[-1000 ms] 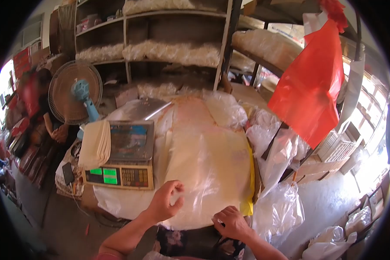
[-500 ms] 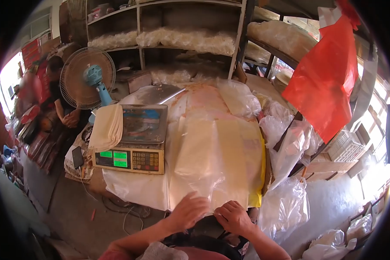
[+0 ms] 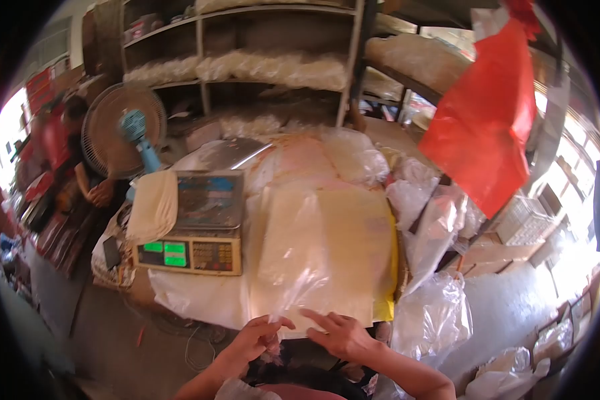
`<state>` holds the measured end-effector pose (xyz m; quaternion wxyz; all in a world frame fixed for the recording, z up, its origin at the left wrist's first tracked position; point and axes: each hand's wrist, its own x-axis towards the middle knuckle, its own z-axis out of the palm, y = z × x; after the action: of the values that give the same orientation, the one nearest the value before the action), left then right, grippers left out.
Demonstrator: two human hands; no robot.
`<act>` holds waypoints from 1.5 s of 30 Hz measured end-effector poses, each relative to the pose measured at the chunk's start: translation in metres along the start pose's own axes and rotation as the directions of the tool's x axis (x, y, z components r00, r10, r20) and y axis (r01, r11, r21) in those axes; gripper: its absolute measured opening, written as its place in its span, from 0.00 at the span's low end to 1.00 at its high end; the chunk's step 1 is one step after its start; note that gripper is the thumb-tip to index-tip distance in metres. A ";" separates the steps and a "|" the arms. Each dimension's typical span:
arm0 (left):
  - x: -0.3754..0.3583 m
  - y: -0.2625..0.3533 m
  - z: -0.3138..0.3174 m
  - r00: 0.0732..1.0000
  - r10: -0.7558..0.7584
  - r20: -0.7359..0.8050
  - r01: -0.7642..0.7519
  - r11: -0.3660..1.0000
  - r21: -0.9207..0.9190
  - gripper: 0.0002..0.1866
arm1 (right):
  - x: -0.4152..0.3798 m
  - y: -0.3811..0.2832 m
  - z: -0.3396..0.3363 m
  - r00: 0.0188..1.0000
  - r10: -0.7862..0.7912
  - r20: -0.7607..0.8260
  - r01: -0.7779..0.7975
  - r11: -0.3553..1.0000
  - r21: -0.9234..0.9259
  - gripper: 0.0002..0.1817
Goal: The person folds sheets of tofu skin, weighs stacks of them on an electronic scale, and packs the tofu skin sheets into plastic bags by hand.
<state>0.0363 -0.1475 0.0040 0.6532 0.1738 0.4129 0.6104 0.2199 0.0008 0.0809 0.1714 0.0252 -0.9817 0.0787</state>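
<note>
A clear plastic bag (image 3: 295,243) with something pale and flat inside lies on the table, its near end drawn together into a twist. My left hand (image 3: 255,339) is closed on that gathered end at the table's front edge. To the right of it, my right hand (image 3: 343,335) has its fingers stretched out over the near edge, apart from the twist and holding nothing that I can see. Pale sheets (image 3: 360,247) lie under and beside the bag.
Left of the bag stands a scale (image 3: 210,207) with lit green displays; folded pale cloth or sheets (image 3: 153,207) hang over its side. A fan (image 3: 123,130), a seated person (image 3: 90,180), shelves (image 3: 273,70), a hanging red bag (image 3: 483,120) and plastic bags (image 3: 433,310) surround the table.
The bag's near end has been gathered into a twist. My left hand has moved left and down and closed on it; my right hand has opened its fingers. The view has shifted slightly.
</note>
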 end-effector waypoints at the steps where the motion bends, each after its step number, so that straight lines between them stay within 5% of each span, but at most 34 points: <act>1: 0.004 0.005 0.004 0.988 0.112 0.104 -0.115 0.993 0.023 0.16 | 0.003 0.002 0.006 0.997 -0.071 -0.030 0.072 0.997 0.039 0.15; 2: 0.007 -0.004 0.005 0.984 0.177 0.016 -0.174 0.941 0.289 0.22 | 0.005 0.008 0.017 0.990 -0.129 -0.059 0.133 0.989 0.065 0.17; 5: 0.029 -0.018 0.018 0.934 0.278 0.226 -0.344 0.869 0.356 0.20 | 0.011 0.010 0.052 0.969 -0.228 -0.101 0.240 0.962 0.129 0.21; 7: 0.048 -0.039 -0.011 0.862 0.354 0.361 -0.497 0.461 0.735 0.10 | 0.022 0.009 0.054 0.983 -0.160 -0.087 0.167 0.983 0.079 0.20; 8: 0.053 -0.039 -0.011 0.851 0.338 0.402 -0.522 0.454 0.722 0.10 | 0.028 0.008 0.053 0.994 -0.006 0.105 0.000 0.999 0.049 0.18; 9: 0.052 -0.038 -0.010 0.911 0.329 0.250 -0.407 0.611 0.679 0.07 | 0.032 0.009 0.053 0.946 0.146 0.288 -0.153 0.988 0.002 0.17; 10: 0.051 -0.034 -0.006 0.953 0.289 0.089 -0.282 0.748 0.601 0.04 | 0.032 0.016 0.056 0.945 0.168 0.280 -0.170 0.985 -0.017 0.17; 11: 0.049 -0.028 0.003 0.952 0.284 0.109 -0.291 0.745 0.600 0.04 | 0.028 0.028 0.062 0.961 0.218 0.169 -0.222 0.975 0.008 0.15; 13: 0.047 -0.017 0.026 0.840 0.525 -0.134 -0.116 0.416 0.902 0.13 | 0.025 0.045 0.075 0.961 0.270 0.055 -0.272 0.962 0.028 0.12; 15: 0.049 -0.022 0.036 0.768 0.638 -0.058 -0.183 0.305 0.935 0.09 | 0.023 0.055 0.084 0.920 0.389 -0.039 -0.377 0.909 0.178 0.11; 17: 0.052 -0.025 0.036 0.686 0.700 0.198 -0.187 -0.093 0.978 0.24 | 0.022 0.053 0.084 0.897 0.440 -0.042 -0.428 0.888 0.169 0.10; 21: 0.044 -0.019 0.053 0.687 0.702 0.186 -0.187 -0.077 0.979 0.13 | 0.012 0.044 0.075 0.809 0.588 -0.010 -0.568 0.785 0.247 0.10; 25: 0.058 -0.021 0.018 0.595 0.697 0.399 -0.370 -0.203 0.907 0.10 | -0.003 0.027 0.053 0.749 0.580 -0.319 -0.402 0.781 0.477 0.13; 26: 0.055 -0.018 0.017 0.810 0.576 0.106 -0.355 0.339 0.871 0.09 | -0.007 0.022 0.053 0.746 0.583 -0.321 -0.404 0.781 0.476 0.13; 27: 0.054 -0.016 0.018 0.957 0.275 -0.087 -0.168 0.777 0.607 0.09 | -0.012 0.017 0.057 0.782 0.592 -0.198 -0.482 0.774 0.411 0.13; 29: 0.054 -0.012 0.025 0.969 0.239 -0.070 -0.165 0.828 0.536 0.08 | -0.018 0.011 0.063 0.792 0.606 -0.071 -0.552 0.762 0.340 0.13; 31: 0.053 -0.009 0.030 0.971 0.240 0.003 -0.215 0.863 0.457 0.09 | -0.017 0.011 0.063 0.889 0.457 0.036 -0.419 0.779 0.467 0.13; 35: 0.025 -0.003 0.041 0.971 0.234 -0.041 -0.181 0.839 0.513 0.10 | -0.024 0.003 0.050 0.941 0.338 -0.033 -0.291 0.852 0.435 0.09; 37: 0.011 0.004 0.048 0.638 0.723 0.263 -0.528 0.163 0.834 0.11 | -0.037 0.013 0.046 0.944 0.315 -0.096 -0.249 0.873 0.419 0.08; 39: 0.022 0.015 -0.003 0.462 0.796 0.390 -0.430 -0.183 0.884 0.11 | -0.050 0.045 0.052 0.926 0.284 -0.249 -0.193 0.922 0.335 0.06; 41: 0.020 0.021 -0.012 0.528 0.810 0.254 -0.337 -0.074 0.939 0.10 | -0.046 0.067 0.053 0.865 0.490 -0.110 -0.447 0.851 0.275 0.07; 43: 0.021 0.028 -0.013 0.569 0.814 0.114 -0.241 0.033 0.970 0.09 | -0.031 0.056 0.047 0.854 0.471 -0.223 -0.375 0.852 0.365 0.07; 45: 0.020 0.032 -0.006 0.472 0.873 0.120 -0.392 0.086 0.916 0.10 | -0.019 0.042 0.047 0.835 0.454 -0.312 -0.292 0.845 0.449 0.07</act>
<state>0.0094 -0.1240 0.0171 -0.0083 0.4890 0.6712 0.5570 0.2187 0.0353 0.0249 0.3441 -0.1546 -0.8745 0.3048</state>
